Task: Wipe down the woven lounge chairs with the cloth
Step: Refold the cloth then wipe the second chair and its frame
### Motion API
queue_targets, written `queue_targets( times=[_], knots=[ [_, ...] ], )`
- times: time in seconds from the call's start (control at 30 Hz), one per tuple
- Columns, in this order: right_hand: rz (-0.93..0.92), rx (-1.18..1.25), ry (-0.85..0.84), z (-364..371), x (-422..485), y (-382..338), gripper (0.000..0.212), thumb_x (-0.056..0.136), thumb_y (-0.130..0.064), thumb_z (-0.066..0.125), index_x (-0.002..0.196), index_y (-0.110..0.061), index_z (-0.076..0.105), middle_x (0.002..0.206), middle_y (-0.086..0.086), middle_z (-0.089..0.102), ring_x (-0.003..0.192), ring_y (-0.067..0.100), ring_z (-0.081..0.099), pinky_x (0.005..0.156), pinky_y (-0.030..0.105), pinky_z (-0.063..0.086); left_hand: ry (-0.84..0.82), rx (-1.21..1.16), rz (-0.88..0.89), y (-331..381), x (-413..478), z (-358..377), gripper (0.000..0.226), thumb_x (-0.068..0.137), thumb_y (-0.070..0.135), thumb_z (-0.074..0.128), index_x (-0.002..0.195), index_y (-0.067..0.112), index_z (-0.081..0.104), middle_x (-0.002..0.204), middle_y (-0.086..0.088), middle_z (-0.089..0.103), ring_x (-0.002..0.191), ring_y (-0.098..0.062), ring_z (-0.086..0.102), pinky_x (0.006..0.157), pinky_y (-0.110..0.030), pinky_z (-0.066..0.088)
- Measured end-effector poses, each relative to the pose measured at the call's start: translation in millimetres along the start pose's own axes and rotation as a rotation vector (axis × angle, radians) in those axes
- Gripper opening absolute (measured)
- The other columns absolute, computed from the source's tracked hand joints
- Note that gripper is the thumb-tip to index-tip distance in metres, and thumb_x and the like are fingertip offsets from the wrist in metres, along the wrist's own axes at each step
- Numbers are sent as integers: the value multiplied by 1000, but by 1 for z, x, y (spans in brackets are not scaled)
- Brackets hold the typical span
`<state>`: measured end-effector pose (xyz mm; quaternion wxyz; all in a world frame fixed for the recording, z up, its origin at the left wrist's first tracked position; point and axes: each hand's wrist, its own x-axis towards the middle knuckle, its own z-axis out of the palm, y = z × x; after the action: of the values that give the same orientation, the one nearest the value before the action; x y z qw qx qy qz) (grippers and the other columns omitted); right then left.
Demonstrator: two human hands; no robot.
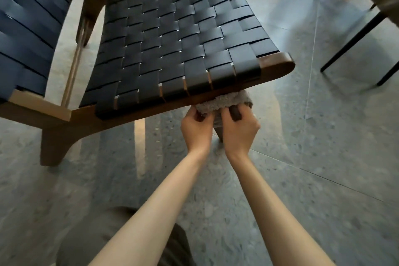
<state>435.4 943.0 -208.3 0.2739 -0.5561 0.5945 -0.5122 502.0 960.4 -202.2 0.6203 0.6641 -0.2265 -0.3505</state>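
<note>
**Fig. 1.** The left hand [197, 124] and right hand [238, 127] both grip a bunched grey cloth [224, 101], pressed against the front rail [278, 64] of the nearer woven chair [172, 39], at the seat's 5 o'clock edge. A second chair [26, 28] stands at 9 o'clock. Likely risk: the wadded cloth catches on strap edges or bridges the gaps, leaving dust in the weave.

The woven seat [172, 34] fills the centre, above the floor [323, 157]. A 2nd woven panel [28, 17] stands to its left across a narrow gap. The cloth [222, 102] touches the underside of the near rail [151, 112], toward its right end. The left grip [197, 125] and right grip [239, 127] hold the cloth from below, side by side. Thin furniture legs [354, 34] stand well apart at the far right.
</note>
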Motion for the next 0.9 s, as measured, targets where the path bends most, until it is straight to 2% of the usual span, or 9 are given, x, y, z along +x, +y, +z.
queue_targets(
  times=[0.13,0.23,0.33,0.4,0.5,0.63,0.7,0.8,0.9],
  knots=[
    [-131,-18,-92,1,8,12,9,90,-12,63,81,-14,61,76,-7,61,65,4,52,60,8,38,-88,74,144,-14,10,-7,17,88,10,65,103,19,66,92,15,68,87,8,64,77,-9,49],
    [-227,-45,-139,-2,13,30,6,90,-8,61,89,-5,66,84,-9,59,68,-1,49,63,4,37,-166,104,241,-28,15,-11,23,90,6,61,109,19,62,98,19,64,93,10,62,82,-9,47],
    [-272,-86,-187,0,13,55,11,92,-6,58,98,-2,66,92,-2,63,76,0,49,66,5,36,-252,184,264,-48,28,-10,28,91,5,61,116,18,61,98,19,64,96,6,63,82,-10,48],
    [-264,-97,-204,2,11,76,12,93,-5,57,100,-1,66,94,-1,63,80,-2,48,68,6,35,-302,292,258,-64,38,-8,29,90,5,61,119,11,62,98,12,66,96,-6,66,78,-8,48],
    [-209,-99,-241,4,10,106,7,92,-5,56,91,-3,63,84,-19,52,73,-7,45,65,9,31,-346,381,212,-90,47,-1,29,88,0,61,117,2,62,97,0,66,92,-14,66,70,-3,44],
    [-105,-112,-334,4,11,143,12,92,-1,55,94,-6,66,87,-13,54,75,-6,47,69,4,34,-375,489,154,-127,50,12,27,86,-3,57,111,4,64,100,-10,71,93,-23,66,64,-4,40],
    [-35,-126,-404,2,13,157,20,92,1,54,87,-16,63,77,-19,51,70,-10,49,67,4,35,-384,546,62,-145,50,21,28,89,4,57,116,8,63,109,-12,69,102,-27,64,74,-16,43],
    [148,-213,-516,4,19,181,36,92,0,51,73,-31,49,65,-14,48,59,-8,48,57,11,35,-448,690,-26,-169,53,33,31,94,13,54,124,8,58,121,-16,64,113,-31,58,88,-30,40],
    [292,-304,-600,8,26,203,16,92,-3,50,82,-12,58,69,-2,55,66,9,49,62,27,37,-533,751,-34,-186,57,34,30,96,14,51,125,8,57,123,-14,62,115,-30,56,81,-25,36]
  ],
)
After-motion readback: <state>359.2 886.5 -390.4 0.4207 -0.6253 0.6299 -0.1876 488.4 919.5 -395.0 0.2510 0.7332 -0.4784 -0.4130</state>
